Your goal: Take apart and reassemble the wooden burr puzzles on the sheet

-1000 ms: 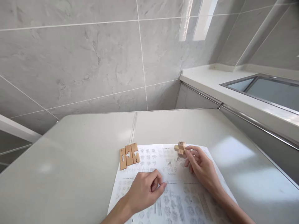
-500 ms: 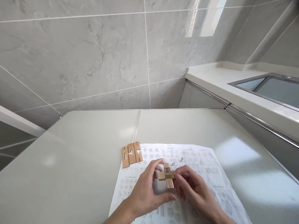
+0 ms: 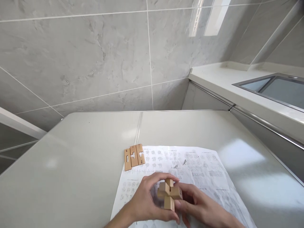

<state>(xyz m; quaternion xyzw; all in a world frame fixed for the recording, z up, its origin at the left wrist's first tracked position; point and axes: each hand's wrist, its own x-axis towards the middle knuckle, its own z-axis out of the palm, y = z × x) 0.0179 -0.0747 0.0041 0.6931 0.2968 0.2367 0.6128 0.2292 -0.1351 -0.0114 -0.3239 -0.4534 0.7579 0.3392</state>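
Observation:
A small wooden burr puzzle [image 3: 169, 193], made of crossed square blocks, is held between my two hands above the printed sheet. My left hand [image 3: 148, 199] curves around it from the left, with the index finger at its top end and the thumb at its bottom end. From the right, my right hand [image 3: 198, 202] grips the puzzle's right side with the thumb and fingers. Some of the right fingertips are hidden behind the blocks.
Flat wooden pieces [image 3: 134, 157] with cut-outs and handwritten marks lie side by side at the sheet's upper left corner. The creased paper sheet [image 3: 209, 177] carries small printed diagrams. It lies on a pale table [image 3: 78, 164]. A counter with a sink [image 3: 275, 90] stands at the right.
The puzzle has been turned, so the face marked 2 no longer points up at me. Both hands have shifted slightly nearer, and the left fingers have closed onto the puzzle's ends.

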